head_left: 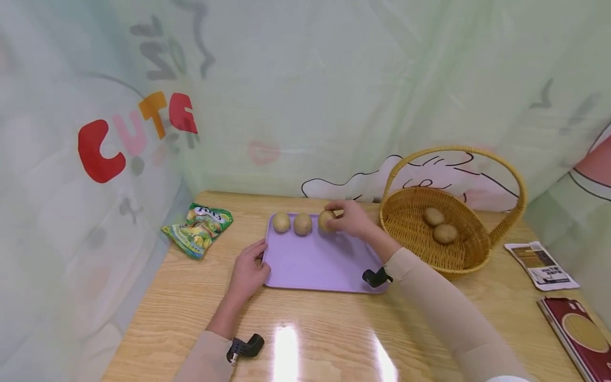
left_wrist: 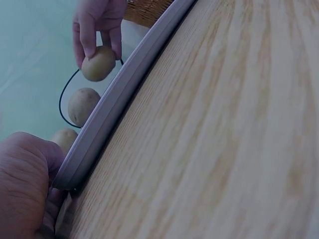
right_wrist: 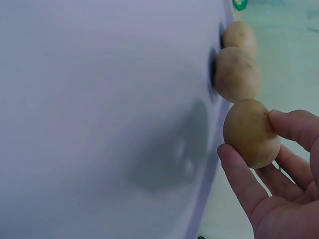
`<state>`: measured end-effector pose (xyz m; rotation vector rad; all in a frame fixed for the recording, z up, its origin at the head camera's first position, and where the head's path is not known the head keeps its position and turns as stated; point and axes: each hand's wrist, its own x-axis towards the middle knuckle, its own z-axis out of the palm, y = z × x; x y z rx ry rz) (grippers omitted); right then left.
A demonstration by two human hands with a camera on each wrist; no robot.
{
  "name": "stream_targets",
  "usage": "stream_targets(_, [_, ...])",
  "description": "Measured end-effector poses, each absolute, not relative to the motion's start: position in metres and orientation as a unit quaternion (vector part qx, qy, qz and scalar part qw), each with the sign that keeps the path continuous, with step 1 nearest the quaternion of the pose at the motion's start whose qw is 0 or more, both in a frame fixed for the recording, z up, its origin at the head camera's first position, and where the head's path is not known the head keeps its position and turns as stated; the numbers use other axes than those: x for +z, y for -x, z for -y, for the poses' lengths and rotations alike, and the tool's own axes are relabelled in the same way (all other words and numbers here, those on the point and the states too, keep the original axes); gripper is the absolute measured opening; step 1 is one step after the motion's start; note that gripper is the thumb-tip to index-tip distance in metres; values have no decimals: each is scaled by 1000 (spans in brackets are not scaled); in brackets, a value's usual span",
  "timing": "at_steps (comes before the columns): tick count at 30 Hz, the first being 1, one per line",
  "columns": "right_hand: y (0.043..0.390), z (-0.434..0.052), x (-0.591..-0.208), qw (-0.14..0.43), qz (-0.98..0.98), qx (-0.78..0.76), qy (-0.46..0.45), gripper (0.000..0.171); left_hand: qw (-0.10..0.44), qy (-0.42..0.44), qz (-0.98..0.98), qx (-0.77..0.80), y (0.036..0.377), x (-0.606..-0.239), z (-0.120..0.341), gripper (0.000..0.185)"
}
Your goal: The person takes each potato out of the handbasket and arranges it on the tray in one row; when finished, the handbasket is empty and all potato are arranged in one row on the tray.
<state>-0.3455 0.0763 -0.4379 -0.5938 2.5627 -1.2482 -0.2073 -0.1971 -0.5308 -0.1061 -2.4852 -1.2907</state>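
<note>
A lilac tray (head_left: 320,262) lies on the wooden table. Two potatoes (head_left: 281,222) (head_left: 302,223) sit along its far rim. My right hand (head_left: 336,220) pinches a third potato (head_left: 326,220) just right of them, at or slightly above the tray. In the right wrist view the thumb and fingers (right_wrist: 294,127) curl round this potato (right_wrist: 250,132), with the other two (right_wrist: 237,73) beyond it. My left hand (head_left: 260,257) rests on the table with relaxed fingers against the tray's left rim (left_wrist: 114,104). The left wrist view shows the held potato (left_wrist: 98,63) across the tray.
A wicker basket (head_left: 410,223) with a hoop handle stands right of the tray and holds two potatoes (head_left: 433,216) (head_left: 445,233). A green snack bag (head_left: 198,229) lies to the left. Booklets (head_left: 541,265) (head_left: 579,331) lie at the right edge. Curtains enclose the table.
</note>
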Motion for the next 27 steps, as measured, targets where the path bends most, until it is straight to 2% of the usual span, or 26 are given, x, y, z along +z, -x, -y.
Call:
stream_targets(9, [354, -66, -459, 88, -884, -403, 219, 43, 167, 34, 872, -459, 206, -531, 196, 48])
stream_targets(27, [353, -73, -452, 99, -897, -358, 239, 50, 164, 33, 875, -454, 206, -528, 197, 47])
